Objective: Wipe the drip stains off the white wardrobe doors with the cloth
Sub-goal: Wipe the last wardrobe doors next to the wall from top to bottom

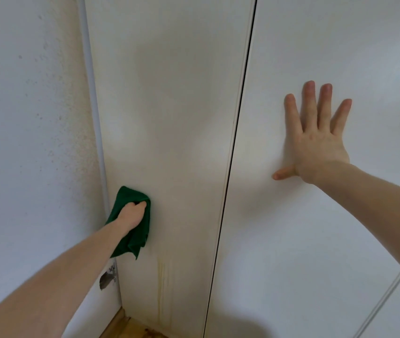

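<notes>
Low on the left door, my left hand bunches the crumpled green cloth above yellowish drip stains; my right hand lies flat, fingers spread, on the right door.

green cloth, white wardrobe doors, yellowish drip stains
</notes>
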